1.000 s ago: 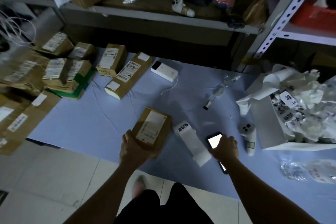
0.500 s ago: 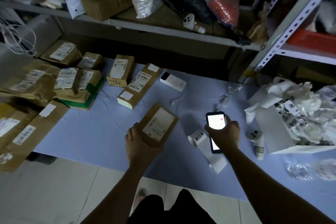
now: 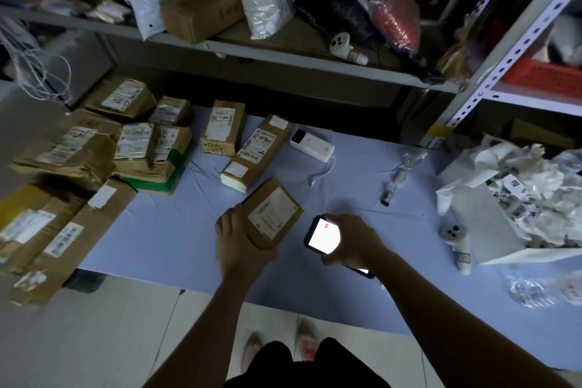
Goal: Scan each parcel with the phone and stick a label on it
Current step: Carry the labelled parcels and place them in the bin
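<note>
The left hand (image 3: pixel 239 241) grips the parcel (image 3: pixel 273 214), the right hand (image 3: pixel 357 239) the lit phone (image 3: pixel 322 235), hiding its middle.

Parcel storeroom: shelving (image 3: pixel 491 50), stacked parcels (image 3: pixel 94 148).

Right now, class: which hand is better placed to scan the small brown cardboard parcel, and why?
Right. The right hand holds the lit black phone beside the small brown cardboard parcel; the left hand holds that parcel, label up.
</note>
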